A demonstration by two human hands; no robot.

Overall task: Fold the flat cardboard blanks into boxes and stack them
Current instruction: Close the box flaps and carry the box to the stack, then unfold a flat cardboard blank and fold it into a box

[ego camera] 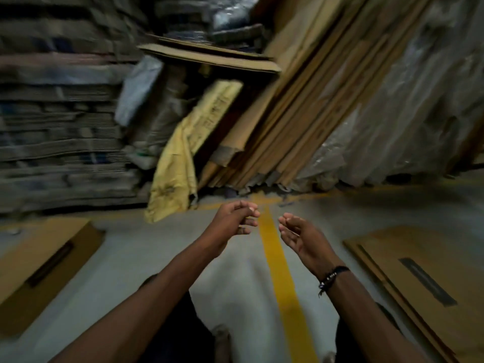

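1. Head view is blurred by motion, but both hands are seen in the lower middle of the frame, raised over the grey floor (136,258) and holding nothing.
2. The left hand (237,218) is seen with its fingers loosely curled, nothing between them. The right hand (298,237), with a dark bracelet (332,277) on the wrist, is seen palm inward, fingers relaxed and slightly bent. The two hands are near each other but apart, on either side of the yellow floor line (277,263).
3. The flat cardboard blanks (419,279) are laid on the floor at the lower right of the frame, several sheets one on another, probably so that the next one can be taken easily.
4. A folded box (39,265) with a dark handle slot is found at the lower left of the frame, on the floor. It is judged to be a finished one, set aside where the stack is made.
5. More cardboard sheets (301,113) are leaned against the back in the upper middle, beside a yellow sack (180,163); flat stacks (57,127) fill the upper left.
6. It is judged that the moment falls between two boxes, and that a blank from the lower right is probably to be taken next.
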